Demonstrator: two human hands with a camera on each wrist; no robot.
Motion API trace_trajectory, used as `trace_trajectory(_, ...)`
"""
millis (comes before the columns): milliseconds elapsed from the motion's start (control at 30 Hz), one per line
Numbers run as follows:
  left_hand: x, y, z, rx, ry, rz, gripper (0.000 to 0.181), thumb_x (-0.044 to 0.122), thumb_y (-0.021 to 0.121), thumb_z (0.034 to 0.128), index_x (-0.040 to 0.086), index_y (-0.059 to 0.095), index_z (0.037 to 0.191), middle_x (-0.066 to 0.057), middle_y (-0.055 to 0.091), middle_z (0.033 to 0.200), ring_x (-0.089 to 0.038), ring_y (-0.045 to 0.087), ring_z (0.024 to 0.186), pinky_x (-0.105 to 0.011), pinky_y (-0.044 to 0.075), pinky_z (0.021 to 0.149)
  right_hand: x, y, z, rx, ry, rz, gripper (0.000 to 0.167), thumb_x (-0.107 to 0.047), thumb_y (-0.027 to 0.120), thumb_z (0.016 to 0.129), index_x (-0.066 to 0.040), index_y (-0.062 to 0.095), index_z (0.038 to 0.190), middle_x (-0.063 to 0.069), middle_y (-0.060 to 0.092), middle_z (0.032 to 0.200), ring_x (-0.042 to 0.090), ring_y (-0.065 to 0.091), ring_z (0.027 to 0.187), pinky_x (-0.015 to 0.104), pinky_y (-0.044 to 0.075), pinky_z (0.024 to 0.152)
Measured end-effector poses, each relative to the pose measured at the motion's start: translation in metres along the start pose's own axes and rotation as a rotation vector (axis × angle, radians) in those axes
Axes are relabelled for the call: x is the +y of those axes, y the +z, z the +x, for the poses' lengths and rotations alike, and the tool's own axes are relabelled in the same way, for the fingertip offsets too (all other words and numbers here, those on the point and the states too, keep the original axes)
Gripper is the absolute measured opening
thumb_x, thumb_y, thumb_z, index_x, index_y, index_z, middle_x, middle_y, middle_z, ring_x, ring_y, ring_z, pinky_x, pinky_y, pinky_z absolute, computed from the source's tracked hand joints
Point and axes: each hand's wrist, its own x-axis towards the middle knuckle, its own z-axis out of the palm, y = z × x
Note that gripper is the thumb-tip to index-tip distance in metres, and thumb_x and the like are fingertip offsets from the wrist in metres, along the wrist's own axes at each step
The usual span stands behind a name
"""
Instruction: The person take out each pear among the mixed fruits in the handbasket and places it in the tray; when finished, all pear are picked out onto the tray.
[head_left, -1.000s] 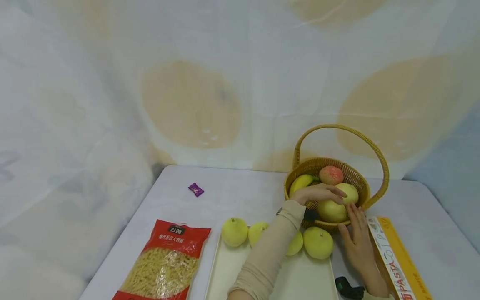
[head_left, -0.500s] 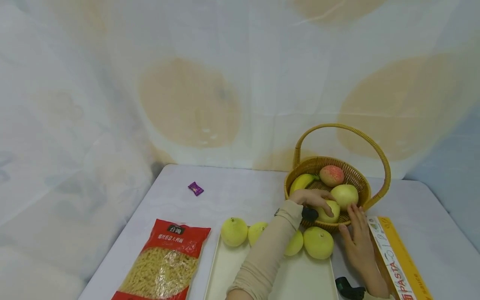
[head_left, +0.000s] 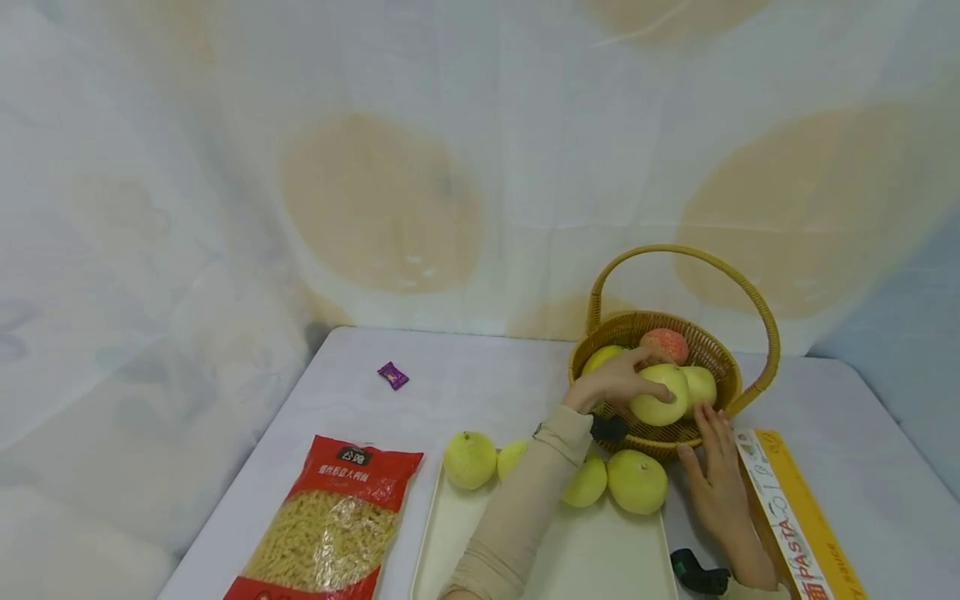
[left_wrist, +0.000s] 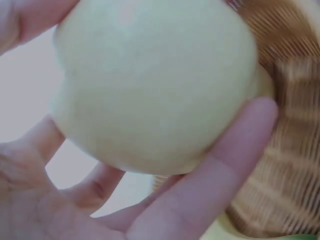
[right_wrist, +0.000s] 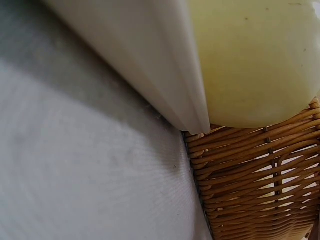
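Observation:
My left hand [head_left: 618, 379] is inside the wicker basket [head_left: 712, 337], gripping a smooth, round, pale yellow-green fruit [head_left: 663, 396]. Thumb and fingers curve round that fruit [left_wrist: 155, 90] in the left wrist view. A second pale fruit [head_left: 701, 390] sits against it on the right. Behind them lie a reddish round fruit [head_left: 666, 344] and a partly covered banana [head_left: 602, 357]. My right hand [head_left: 720, 492] has its fingers extended, with the fingertips resting on the basket's front right rim. The right wrist view shows the basket's woven side [right_wrist: 260, 175] but no hand.
Several yellow-green round fruits [head_left: 637, 483] line the far edge of a cream tray [head_left: 600, 558], partly behind my left forearm. A bag of pasta [head_left: 330, 517] lies left of the tray, a pasta box [head_left: 798, 525] at the right. A purple wrapped candy [head_left: 393, 376] lies farther back.
My left hand first hovered over the front pale fruit, then took hold of it. It has now lifted the fruit a little up and back within the basket. The right hand stays put.

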Motion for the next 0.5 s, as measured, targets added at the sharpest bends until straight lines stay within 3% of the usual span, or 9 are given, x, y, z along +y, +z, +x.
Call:
trace_trajectory(167,0.010,-0.002,-0.029,0.052,0.117,-0.026,0.055,0.022,0.076,0.0837,0.024,0.054,0.133,0.002,0.050,0.136,-0.010,0.060,0.076,-0.036,0.059,0.057,-0.001,0.000,0.001,0.006,-0.012,-0.003,0.057,-0.017,0.047,0.103,-0.002,0.024,0.153,0.026,0.020,0.158,0.040,0.003,0.150,0.057,-0.001,0.120)
trace_trajectory(267,0.012,-0.001,-0.047,0.073,0.205,0.016,0.051,0.022,0.077,0.0835,0.023,0.056,0.130,0.001,0.051,0.130,-0.006,0.058,0.090,-0.029,0.059,0.062,-0.001,0.000,0.001,0.004,-0.023,0.004,0.057,-0.017,0.046,0.103,-0.002,0.023,0.153,0.026,0.019,0.158,0.038,0.003,0.150,0.057,-0.001,0.120)
trace_trajectory(400,0.007,0.005,-0.070,0.090,0.286,0.098,0.051,0.024,0.078,0.0820,0.025,0.057,0.129,0.002,0.051,0.128,-0.002,0.046,0.109,-0.019,0.049,0.081,0.000,0.001,0.001,-0.001,-0.043,-0.005,0.057,-0.015,0.045,0.103,-0.001,0.022,0.153,0.027,0.019,0.157,0.037,0.002,0.151,0.055,-0.001,0.121)
trace_trajectory(500,-0.001,0.013,-0.085,0.075,0.314,0.102,0.052,0.024,0.079,0.0813,0.025,0.057,0.128,0.004,0.050,0.125,-0.001,0.044,0.111,-0.018,0.045,0.088,0.000,0.001,0.001,0.000,-0.053,-0.021,0.057,-0.014,0.045,0.102,-0.003,0.022,0.154,0.026,0.020,0.157,0.034,0.002,0.151,0.053,-0.002,0.121)
